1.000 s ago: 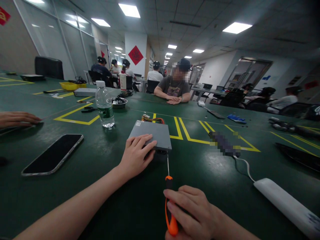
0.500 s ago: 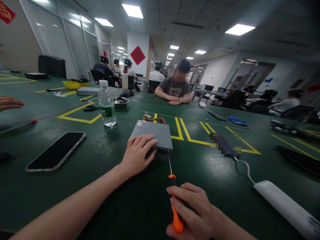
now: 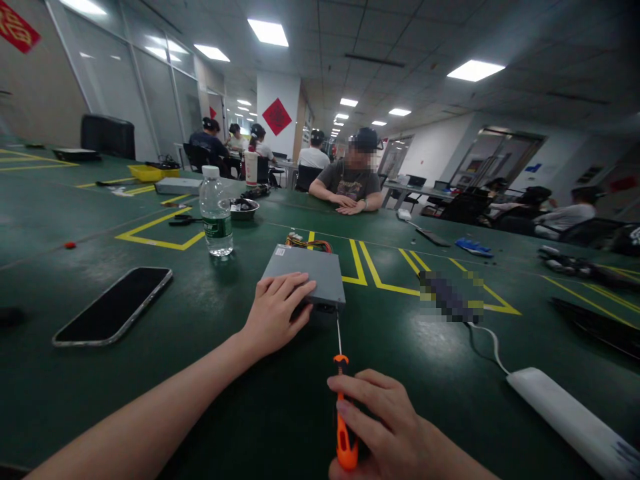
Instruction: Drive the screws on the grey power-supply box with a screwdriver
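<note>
1. Head view: in front of you, one screwdriver (image 3: 342, 364) and one grey box (image 3: 314, 267), which lies on the green table (image 3: 240, 420).
2. Your left hand (image 3: 277, 311) rests on it, fingers stretched over the top, thumb apart.
3. Your right hand (image 3: 384, 417) pinches the orange handle (image 3: 347, 452).
4. The screwdriver's tip, by the box's near right corner, is hard to see; one long white bar (image 3: 560, 411) is cut off at right.
5. The flat box looks metallic; one clear plastic bottle (image 3: 217, 213) stands left of it.

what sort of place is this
Probably an open-plan office or workshop: a green table marked with yellow lines, people at desks behind, and bright ceiling lights.
</note>
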A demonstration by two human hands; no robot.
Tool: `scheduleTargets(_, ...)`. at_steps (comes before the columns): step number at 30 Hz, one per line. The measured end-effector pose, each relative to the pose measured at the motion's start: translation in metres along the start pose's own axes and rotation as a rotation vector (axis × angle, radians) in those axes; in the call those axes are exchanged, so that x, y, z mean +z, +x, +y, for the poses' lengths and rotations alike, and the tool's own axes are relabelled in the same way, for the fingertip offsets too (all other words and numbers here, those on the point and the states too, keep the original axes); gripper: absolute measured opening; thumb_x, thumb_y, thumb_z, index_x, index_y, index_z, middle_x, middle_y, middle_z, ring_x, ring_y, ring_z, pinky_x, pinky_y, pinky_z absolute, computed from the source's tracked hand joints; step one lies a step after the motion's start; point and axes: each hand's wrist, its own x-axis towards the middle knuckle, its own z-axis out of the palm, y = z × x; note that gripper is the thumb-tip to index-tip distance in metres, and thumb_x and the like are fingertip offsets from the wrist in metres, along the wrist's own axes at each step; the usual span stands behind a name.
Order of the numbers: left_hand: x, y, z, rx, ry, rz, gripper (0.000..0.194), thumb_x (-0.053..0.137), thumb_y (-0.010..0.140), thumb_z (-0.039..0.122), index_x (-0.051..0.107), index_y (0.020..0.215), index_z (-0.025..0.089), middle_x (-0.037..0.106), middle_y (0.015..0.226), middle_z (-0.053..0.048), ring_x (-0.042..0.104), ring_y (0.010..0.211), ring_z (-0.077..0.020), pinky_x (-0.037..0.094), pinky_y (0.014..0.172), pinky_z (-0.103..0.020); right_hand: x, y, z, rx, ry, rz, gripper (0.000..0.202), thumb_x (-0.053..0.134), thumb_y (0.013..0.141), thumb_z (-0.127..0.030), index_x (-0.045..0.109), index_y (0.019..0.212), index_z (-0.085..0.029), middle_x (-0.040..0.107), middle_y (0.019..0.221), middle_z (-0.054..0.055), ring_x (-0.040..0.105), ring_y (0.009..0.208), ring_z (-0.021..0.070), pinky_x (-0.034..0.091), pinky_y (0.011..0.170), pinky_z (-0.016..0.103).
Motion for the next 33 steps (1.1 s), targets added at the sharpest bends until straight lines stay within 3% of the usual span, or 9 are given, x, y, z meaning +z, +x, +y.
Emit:
scheduleTargets(5, 0.0, 0.0, 0.0, -0.001, -0.001, -0.003, 0.034, 0.045, 0.085, 0.03, 0.049, 0.119, 0.025, 0.054, 0.125, -0.005, 0.048, 0.114, -0.0218, 0.028, 0.088, -0.039, 0.002, -0.009, 0.0, 0.077, 0.062, -0.043, 0.042, 0.042, 0.086, -0.051, 0.046, 0.105, -0.013, 0.064, 0.098, 0.012, 0.062, 0.082, 0.0147, 0.049, 0.074, 0.027)
scheduleTargets(10, 0.0, -0.001, 0.0, -0.006, 0.006, -0.008, 0.034, 0.046, 0.085, 0.03, 0.049, 0.118, 0.025, 0.054, 0.126, -0.004, 0.047, 0.115, -0.0218, 0.028, 0.089, -0.039, -0.005, -0.005, 0.001, 0.01, 0.02, -0.172, 0.044, 0.034, 0.091, -0.048, 0.049, 0.114, -0.015, 0.063, 0.1, 0.012, 0.061, 0.09, 0.0166, 0.049, 0.074, 0.03)
scheduleTargets(16, -0.001, -0.001, 0.0, -0.004, 0.013, -0.02, 0.035, 0.045, 0.085, 0.031, 0.048, 0.12, 0.026, 0.054, 0.126, -0.004, 0.047, 0.115, -0.0214, 0.028, 0.089, -0.039, 0.0, 0.003, -0.002, 0.058, 0.027, 0.027, 0.036, 0.045, 0.087, -0.047, 0.049, 0.097, -0.012, 0.065, 0.088, 0.011, 0.063, 0.073, 0.0135, 0.049, 0.07, 0.026)
scheduleTargets(20, -0.001, 0.0, 0.0, -0.002, 0.01, -0.011, 0.034, 0.045, 0.085, 0.03, 0.049, 0.119, 0.026, 0.054, 0.126, -0.004, 0.047, 0.114, -0.0216, 0.028, 0.089, -0.039, 0.0, -0.005, -0.001, 0.108, 0.08, -0.066, 0.043, 0.045, 0.084, -0.053, 0.046, 0.1, -0.013, 0.064, 0.094, 0.011, 0.063, 0.081, 0.0148, 0.048, 0.075, 0.027)
scheduleTargets(24, 0.0, 0.0, 0.0, -0.002, -0.001, -0.006, 0.034, 0.045, 0.085, 0.03, 0.049, 0.119, 0.026, 0.054, 0.125, -0.004, 0.047, 0.115, -0.0215, 0.028, 0.089, -0.039, -0.005, -0.002, 0.0, 0.037, 0.034, -0.149, 0.044, 0.034, 0.09, -0.05, 0.048, 0.111, -0.014, 0.064, 0.096, 0.011, 0.063, 0.082, 0.0157, 0.048, 0.073, 0.029)
scheduleTargets(27, -0.001, 0.0, 0.001, 0.002, -0.001, -0.001, 0.033, 0.045, 0.085, 0.03, 0.05, 0.118, 0.025, 0.054, 0.125, -0.005, 0.048, 0.114, -0.0215, 0.028, 0.089, -0.039, -0.005, 0.002, -0.001, 0.019, -0.001, -0.128, 0.04, 0.038, 0.09, -0.047, 0.05, 0.108, -0.014, 0.065, 0.093, 0.011, 0.063, 0.08, 0.0153, 0.048, 0.072, 0.027)
scheduleTargets(33, -0.001, 0.0, 0.001, -0.003, 0.005, -0.005, 0.034, 0.045, 0.085, 0.03, 0.049, 0.118, 0.025, 0.054, 0.125, -0.005, 0.047, 0.115, -0.0217, 0.028, 0.089, -0.039, 0.003, -0.006, -0.002, 0.115, 0.123, -0.062, 0.046, 0.049, 0.084, -0.05, 0.039, 0.109, -0.013, 0.064, 0.095, 0.011, 0.063, 0.085, 0.013, 0.047, 0.076, 0.026)
